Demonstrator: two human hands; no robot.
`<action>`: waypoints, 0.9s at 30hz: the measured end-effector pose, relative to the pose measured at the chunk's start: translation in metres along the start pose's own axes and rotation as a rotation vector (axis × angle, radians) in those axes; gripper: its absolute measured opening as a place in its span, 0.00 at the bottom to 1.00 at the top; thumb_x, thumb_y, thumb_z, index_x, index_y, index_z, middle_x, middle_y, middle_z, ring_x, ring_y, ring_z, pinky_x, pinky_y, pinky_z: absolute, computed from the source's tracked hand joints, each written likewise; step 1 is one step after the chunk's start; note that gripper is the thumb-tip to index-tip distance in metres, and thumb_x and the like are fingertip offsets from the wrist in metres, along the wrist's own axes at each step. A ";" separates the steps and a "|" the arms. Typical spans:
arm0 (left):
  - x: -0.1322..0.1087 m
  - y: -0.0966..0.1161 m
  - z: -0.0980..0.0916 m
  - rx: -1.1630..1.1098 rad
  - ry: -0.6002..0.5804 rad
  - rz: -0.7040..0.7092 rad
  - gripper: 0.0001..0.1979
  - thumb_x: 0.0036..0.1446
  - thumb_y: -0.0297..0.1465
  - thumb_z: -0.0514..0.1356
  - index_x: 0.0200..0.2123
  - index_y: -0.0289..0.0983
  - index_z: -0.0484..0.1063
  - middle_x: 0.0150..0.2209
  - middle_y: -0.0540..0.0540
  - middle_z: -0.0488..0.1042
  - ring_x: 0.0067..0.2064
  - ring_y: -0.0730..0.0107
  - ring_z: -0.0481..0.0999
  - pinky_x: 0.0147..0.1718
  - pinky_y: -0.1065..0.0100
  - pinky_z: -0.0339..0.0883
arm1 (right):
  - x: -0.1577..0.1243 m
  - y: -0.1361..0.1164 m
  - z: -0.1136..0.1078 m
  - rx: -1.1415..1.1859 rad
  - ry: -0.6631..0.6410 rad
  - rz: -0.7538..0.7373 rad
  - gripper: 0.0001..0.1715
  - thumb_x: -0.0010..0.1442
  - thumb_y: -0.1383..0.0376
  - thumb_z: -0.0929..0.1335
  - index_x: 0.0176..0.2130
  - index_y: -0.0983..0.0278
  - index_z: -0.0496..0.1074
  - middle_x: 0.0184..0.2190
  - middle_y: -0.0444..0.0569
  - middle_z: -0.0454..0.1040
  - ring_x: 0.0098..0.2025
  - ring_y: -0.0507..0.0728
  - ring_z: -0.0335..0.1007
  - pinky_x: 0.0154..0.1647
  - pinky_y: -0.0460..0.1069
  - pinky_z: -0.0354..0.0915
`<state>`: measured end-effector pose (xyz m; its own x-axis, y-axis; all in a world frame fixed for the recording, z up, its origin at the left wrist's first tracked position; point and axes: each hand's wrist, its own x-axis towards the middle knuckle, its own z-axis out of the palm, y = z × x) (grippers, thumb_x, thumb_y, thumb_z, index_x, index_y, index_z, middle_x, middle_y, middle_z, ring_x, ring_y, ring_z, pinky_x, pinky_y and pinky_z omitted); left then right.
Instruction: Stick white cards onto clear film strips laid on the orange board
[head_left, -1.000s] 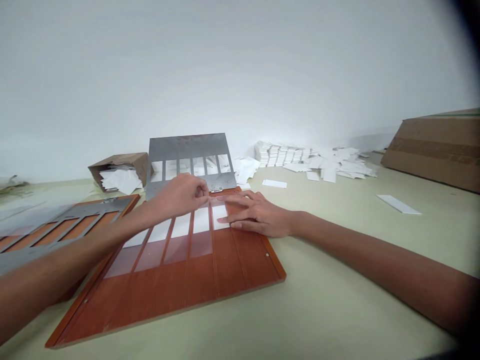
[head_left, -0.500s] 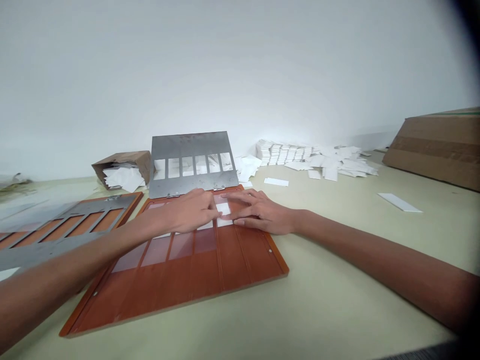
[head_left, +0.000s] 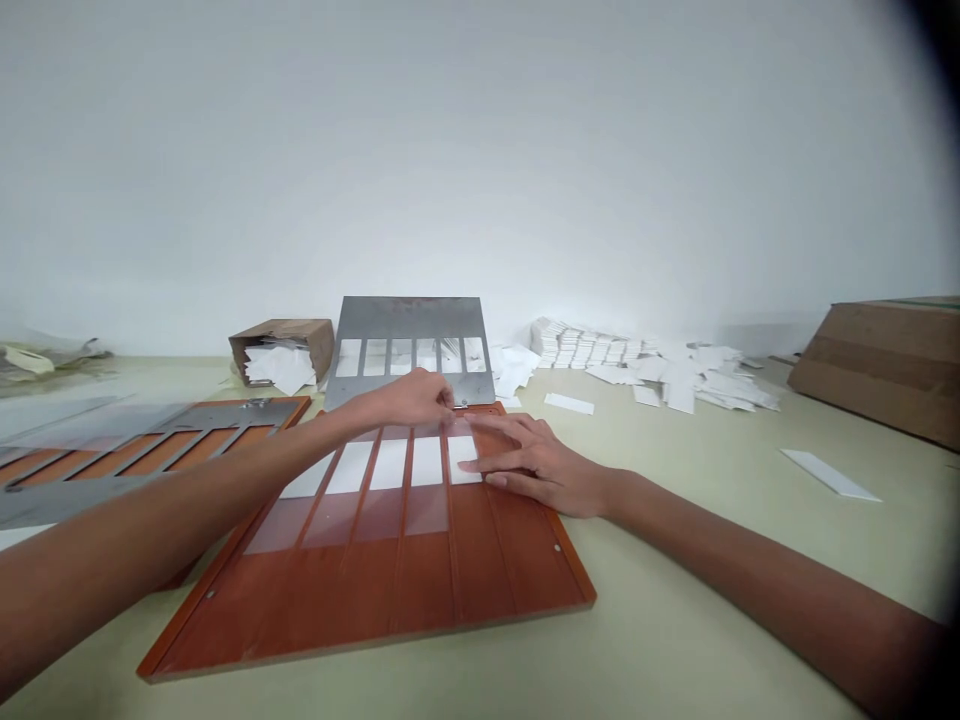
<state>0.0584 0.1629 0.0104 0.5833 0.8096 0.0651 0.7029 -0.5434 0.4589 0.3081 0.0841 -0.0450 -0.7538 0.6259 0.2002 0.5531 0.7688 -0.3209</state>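
A reddish-brown board (head_left: 322, 600) with grooved lanes lies before me, its grey metal frame lid (head_left: 411, 318) raised at the back. White cards (head_left: 388, 463) with clear plastic film (head_left: 379, 515) showing beyond them lie across several lanes. My left hand (head_left: 416, 400) is closed in a pinch at the back end of a lane near the hinge; what its fingertips grip, if anything, cannot be made out. My right hand (head_left: 544, 465) is open, fingers stretched leftward, fingertips resting on the rightmost white card (head_left: 463, 455).
At left lies a second board with a metal frame (head_left: 161, 455), clear sheets (head_left: 97, 425) over it. Behind are a cardboard box of paper pieces (head_left: 281, 365), stacked white cards (head_left: 581, 345) and a loose pile (head_left: 720, 375). A large carton (head_left: 885, 360) and a single card (head_left: 829, 472) are right.
My left hand has moved back from the rightmost card to the lane's far end, uncovering the row of cards. My right hand stays by that card. The view has tilted up slightly.
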 end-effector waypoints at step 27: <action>0.015 -0.009 0.014 0.013 -0.027 -0.034 0.12 0.64 0.38 0.64 0.40 0.34 0.76 0.37 0.46 0.78 0.37 0.66 0.77 0.38 0.62 0.73 | 0.000 0.001 0.000 -0.005 0.005 0.003 0.22 0.73 0.47 0.57 0.61 0.37 0.69 0.75 0.33 0.41 0.73 0.70 0.37 0.68 0.75 0.43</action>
<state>0.0666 0.1763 -0.0051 0.5694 0.8217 0.0254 0.7278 -0.5182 0.4492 0.3088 0.0851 -0.0453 -0.7501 0.6291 0.2040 0.5573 0.7673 -0.3174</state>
